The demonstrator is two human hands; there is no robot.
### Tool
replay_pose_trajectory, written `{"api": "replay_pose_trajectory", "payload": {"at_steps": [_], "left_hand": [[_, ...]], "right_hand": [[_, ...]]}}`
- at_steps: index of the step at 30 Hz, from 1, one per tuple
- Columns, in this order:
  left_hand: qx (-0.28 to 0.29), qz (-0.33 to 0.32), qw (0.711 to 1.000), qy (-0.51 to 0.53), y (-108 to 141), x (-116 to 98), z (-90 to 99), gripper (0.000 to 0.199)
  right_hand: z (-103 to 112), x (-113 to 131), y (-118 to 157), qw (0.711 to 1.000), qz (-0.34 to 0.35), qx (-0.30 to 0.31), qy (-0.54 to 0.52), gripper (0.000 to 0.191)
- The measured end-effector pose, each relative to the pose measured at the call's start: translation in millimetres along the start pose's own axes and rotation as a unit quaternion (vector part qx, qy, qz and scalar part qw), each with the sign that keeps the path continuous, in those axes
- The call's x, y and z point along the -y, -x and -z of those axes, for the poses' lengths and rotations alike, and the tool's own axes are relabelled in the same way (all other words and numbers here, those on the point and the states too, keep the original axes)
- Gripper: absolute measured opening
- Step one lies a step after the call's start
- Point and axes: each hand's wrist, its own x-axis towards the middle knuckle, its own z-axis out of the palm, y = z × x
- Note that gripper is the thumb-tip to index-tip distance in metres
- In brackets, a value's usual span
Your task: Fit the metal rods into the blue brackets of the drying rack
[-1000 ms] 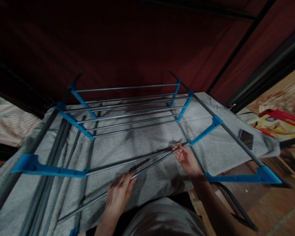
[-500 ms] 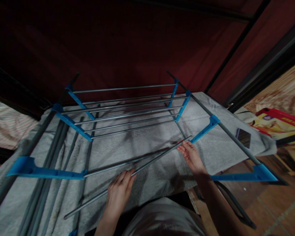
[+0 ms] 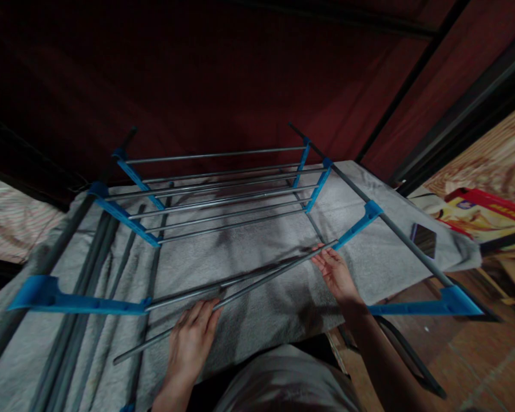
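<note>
Left hand [image 3: 193, 335] and right hand [image 3: 335, 273] grip a grey rod [image 3: 249, 289]; the red-yellow box [image 3: 489, 213] hides its contents

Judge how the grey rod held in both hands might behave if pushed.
The rod is probably stiff: it runs straight from left hand to right hand. Its slim, round-looking shape may roll, though the fuzzy cloth beneath would likely slow it.

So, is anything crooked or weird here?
One gray rod looks askew: held in the left hand and right hand, it slants with its left end free, unlike the lined-up rods behind. Nothing looks spilled or broken.
</note>
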Motion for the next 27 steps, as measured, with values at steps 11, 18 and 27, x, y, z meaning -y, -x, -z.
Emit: {"api": "replay_pose_trajectory", "payload": {"at_steps": [11, 18, 27], "left_hand": [[-0.017, -0.012, 1.0, 0.0, -2.2, -2.9, -2.9, 0.037], [-0.006, -0.01, 1.0, 0.004, -3.2, -4.6, -3.1, 0.035], [0.008, 0.003, 1.0, 0.011, -5.6, -5.3, -1.3, 0.037]], "right_hand": [[4.6, -0.6, -2.0, 0.999, 0.013, -0.033, -0.008, 0.027], [4.6, 0.9, -1.6, 0.999, 0.022, -0.036, -0.014, 0.026], [5.9, -0.2, -3.8, 0.999, 0.016, -0.036, -0.015, 0.024]]}}
